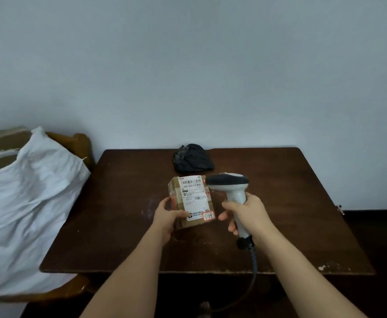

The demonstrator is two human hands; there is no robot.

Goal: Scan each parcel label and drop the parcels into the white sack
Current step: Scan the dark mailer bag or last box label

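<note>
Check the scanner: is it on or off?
On: a red dot glows on the parcel label beside the scanner head.

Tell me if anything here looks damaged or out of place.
Only wear: the table has chipped paint at its near right edge and pale scuffs by the cardboard parcel, whose corners look slightly crushed. The black parcel is crumpled. Nothing has spilled.

A brown cardboard parcel (191,201) is held tilted above the middle of the tabletop (119,226), its white barcode label (193,196) facing up; a black-wrapped parcel (193,158) lies near the far edge; the crumpled white sack (27,203) slumps beyond the left edge.
</note>
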